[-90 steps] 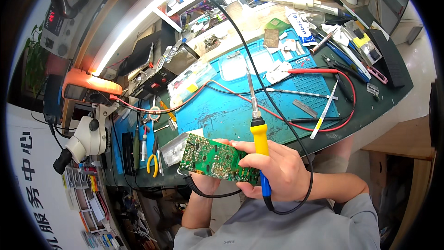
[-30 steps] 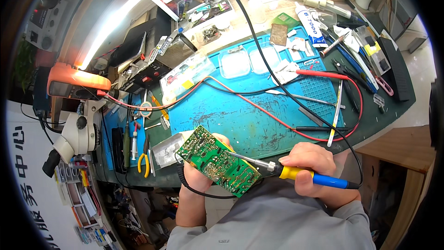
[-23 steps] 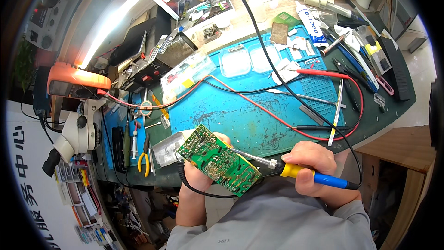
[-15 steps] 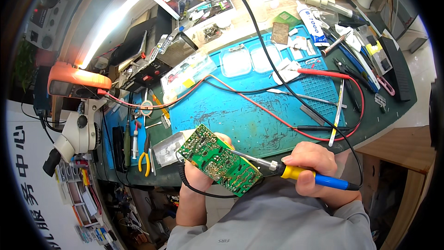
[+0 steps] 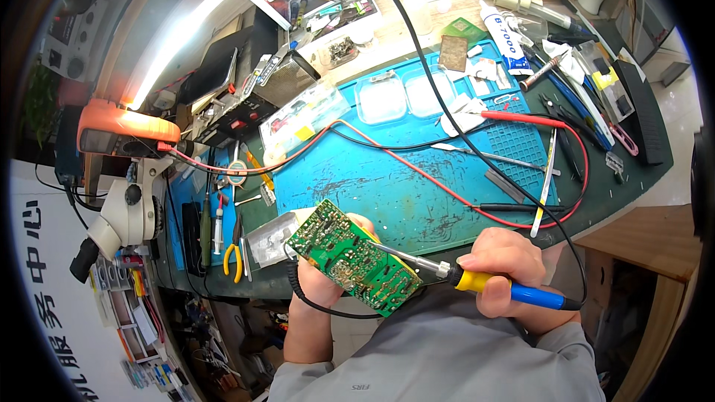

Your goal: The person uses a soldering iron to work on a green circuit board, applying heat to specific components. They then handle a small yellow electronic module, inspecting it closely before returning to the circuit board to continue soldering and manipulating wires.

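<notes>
Tilted over the front edge of the bench is a green circuit board, solder side up. My left hand is closed around its underside, with most of the fingers hidden behind it. A black cable runs from the board's left end. In my right hand is a soldering iron with a yellow and blue handle, the fingers wrapped round the grip. Its metal tip points left and meets or hovers just above the board's upper right edge; contact is too fine to tell.
A blue work mat covers the bench, crossed by red and black meter leads. The iron's black cord hangs across the view. Left are an orange multimeter, yellow-handled pliers and a microscope; tweezers and other tools lie right.
Almost nothing differs. The right hand and the iron have shifted very slightly to the right, while the board and left hand stay in place.
</notes>
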Available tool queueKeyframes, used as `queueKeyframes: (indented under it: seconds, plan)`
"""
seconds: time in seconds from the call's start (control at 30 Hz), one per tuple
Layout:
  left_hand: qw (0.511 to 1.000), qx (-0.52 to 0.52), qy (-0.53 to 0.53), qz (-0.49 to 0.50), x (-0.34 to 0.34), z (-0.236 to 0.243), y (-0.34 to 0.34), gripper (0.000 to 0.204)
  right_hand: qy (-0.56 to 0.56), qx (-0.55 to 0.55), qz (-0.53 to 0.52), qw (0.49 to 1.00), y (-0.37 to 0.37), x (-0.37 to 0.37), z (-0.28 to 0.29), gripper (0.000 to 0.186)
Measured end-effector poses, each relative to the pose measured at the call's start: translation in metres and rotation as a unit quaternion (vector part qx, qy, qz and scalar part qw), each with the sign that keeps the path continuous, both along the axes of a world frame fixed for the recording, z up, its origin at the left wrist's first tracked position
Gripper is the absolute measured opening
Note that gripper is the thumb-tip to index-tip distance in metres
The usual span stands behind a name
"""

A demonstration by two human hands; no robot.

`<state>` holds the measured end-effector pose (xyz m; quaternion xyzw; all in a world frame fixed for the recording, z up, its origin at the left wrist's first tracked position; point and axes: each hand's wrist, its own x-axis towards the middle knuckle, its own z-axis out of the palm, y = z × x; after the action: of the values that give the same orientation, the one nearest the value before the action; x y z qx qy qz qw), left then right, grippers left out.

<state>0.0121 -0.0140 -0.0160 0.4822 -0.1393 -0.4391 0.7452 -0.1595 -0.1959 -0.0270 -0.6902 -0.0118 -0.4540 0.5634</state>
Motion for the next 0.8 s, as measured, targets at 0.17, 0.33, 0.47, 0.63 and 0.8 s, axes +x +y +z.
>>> queueKeyframes:
  seconds: [0.17,0.33,0.47,0.63,0.8]
  plan:
    - [1.0,-0.005,0.011,-0.002,-0.0005,-0.0002,0.0005,0.019,-0.005,-0.015,0.004,1.0,0.0006,0.0001,-0.002,0.021]
    - [1.0,0.011,0.004,-0.006,0.0021,-0.0019,0.0024,0.018,-0.019,-0.012,-0.018,1.0,0.0027,0.0015,-0.0022,0.022]
    - [1.0,0.001,0.005,-0.005,0.0013,-0.0025,0.0017,0.017,-0.021,-0.011,-0.027,0.999,0.0038,0.0012,-0.0034,0.023]
    - [1.0,0.015,-0.002,0.004,0.0005,-0.0023,0.0011,0.016,-0.015,-0.021,-0.026,0.999,0.0027,0.0008,-0.0019,0.022]
    - [1.0,0.015,0.003,0.005,-0.001,0.001,-0.0012,0.018,-0.015,-0.021,-0.019,0.999,0.0025,0.0009,-0.003,0.021]
